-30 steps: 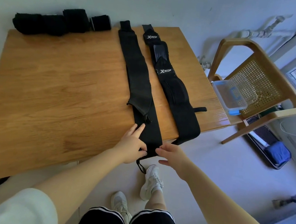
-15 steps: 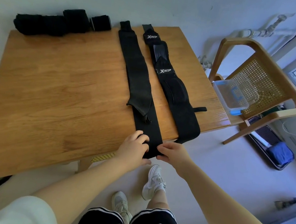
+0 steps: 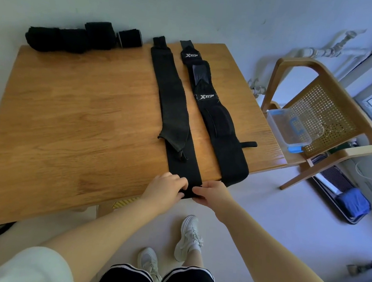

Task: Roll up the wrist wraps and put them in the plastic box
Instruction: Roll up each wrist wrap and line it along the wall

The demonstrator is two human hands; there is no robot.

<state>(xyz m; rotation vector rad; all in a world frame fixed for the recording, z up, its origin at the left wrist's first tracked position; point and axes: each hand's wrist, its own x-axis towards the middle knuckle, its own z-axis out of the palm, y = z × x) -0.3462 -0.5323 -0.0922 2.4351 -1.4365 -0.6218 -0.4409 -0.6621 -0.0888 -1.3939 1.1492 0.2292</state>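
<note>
Items counted against the table [image 3: 69, 111]. Flat wrist wraps lying unrolled on the table: two, one plain wrist wrap [image 3: 172, 107] and one branded wrist wrap [image 3: 216, 121] to its right. Rolled black wraps [image 3: 76, 38] at the table's far edge: at least three; exact number unclear. Plastic box [image 3: 288, 125]: one, on one chair [image 3: 332, 123] right of the table. Hands at the table's near edge: two.

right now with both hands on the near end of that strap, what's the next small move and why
Probably tuck that pinched end over and start rolling away along the table. Both the left hand and right hand pinch the left wrist wrap, which lies flat and unrolled.
</note>
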